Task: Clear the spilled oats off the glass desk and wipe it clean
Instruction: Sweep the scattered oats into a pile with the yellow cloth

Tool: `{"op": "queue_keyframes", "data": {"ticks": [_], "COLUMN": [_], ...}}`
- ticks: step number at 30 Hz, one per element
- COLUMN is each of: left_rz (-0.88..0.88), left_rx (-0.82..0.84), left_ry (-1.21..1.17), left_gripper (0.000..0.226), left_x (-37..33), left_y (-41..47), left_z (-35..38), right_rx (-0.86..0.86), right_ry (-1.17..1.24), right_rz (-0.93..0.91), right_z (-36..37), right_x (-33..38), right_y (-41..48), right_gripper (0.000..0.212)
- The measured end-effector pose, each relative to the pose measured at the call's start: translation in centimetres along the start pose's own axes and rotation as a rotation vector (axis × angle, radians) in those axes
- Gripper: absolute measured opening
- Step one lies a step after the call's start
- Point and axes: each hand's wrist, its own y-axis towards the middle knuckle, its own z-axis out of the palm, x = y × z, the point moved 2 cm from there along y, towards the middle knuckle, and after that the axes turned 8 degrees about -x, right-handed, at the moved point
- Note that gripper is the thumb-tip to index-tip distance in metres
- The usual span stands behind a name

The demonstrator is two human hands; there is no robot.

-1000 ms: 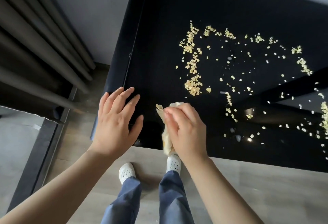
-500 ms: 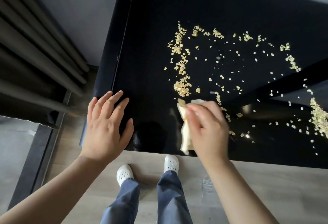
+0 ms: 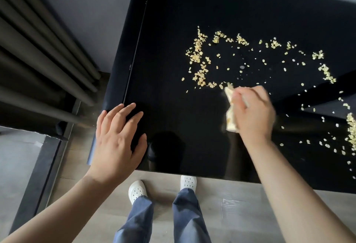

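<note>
Since 1 s ago the right hand [image 3: 252,113] is farther out over the glass desk [image 3: 173,30], fingers curled round a crumpled cloth [image 3: 231,111]. Oats [image 3: 199,65] lie just beyond its fingertips, so gathering looks barely begun. The left hand [image 3: 117,138] rests flat, fingers spread.

Pale oats [image 3: 199,63] are scattered in a rough ring over the far and right parts of the glossy black glass table [image 3: 173,50], heaped thickest along the ring's left side. A crumpled pale cloth [image 3: 230,107], blurred, is held at the ring's near-left corner.
</note>
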Motion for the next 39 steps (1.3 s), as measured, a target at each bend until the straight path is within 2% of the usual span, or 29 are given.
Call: {"op": "queue_keyframes", "data": {"ticks": [4,10,16,18,23,26,28,32,36,39], "left_rz": [0.046,-0.01,-0.115,-0.109,-0.12,-0.129,-0.134,-0.134,-0.132,-0.132], "left_rx": [-0.02,-0.037,-0.037,-0.036,-0.052,-0.042,-0.039,-0.048,-0.052,-0.046], "left_ry": [-0.026,0.022,0.041,0.067,0.091,0.076,0.067,0.042,0.04,0.036], "left_gripper": [0.045,0.049,0.057,0.056,0.053,0.053,0.052,0.05,0.049,0.049], "left_x": [-0.7,1.1,2.3,2.1,1.8,1.8,1.8,1.9,1.9,2.0], "left_y": [1.8,6.2,8.1,8.1,7.9,7.9,7.9,7.9,8.0,8.0], "left_z": [0.0,1.5,2.5,2.8,2.8,2.8,2.7,2.7,2.7,2.7], "right_rx": [-0.05,0.062,0.087,0.051,-0.001,-0.051,-0.067,0.027,0.109,0.1], "right_ry": [0.104,0.345,0.233,0.162,-0.008,0.038,0.145,0.314,0.209,0.108], "right_rz": [0.064,-0.111,-0.23,-0.181,0.077,0.156,0.121,-0.095,-0.229,-0.178], "right_z": [-2.3,2.1,5.6,5.2,2.7,1.0,0.8,4.1,8.4,9.6], "right_x": [0.7,9.4,10.4,8.2,1.3,1.3,3.8,10.4,13.0,11.0], "right_y": [0.0,-2.1,-1.2,0.3,3.6,3.9,3.3,1.8,3.4,6.3], "right_gripper": [0.015,0.011,0.019,0.02,0.014,0.014,0.013,0.011,0.016,0.015]}}
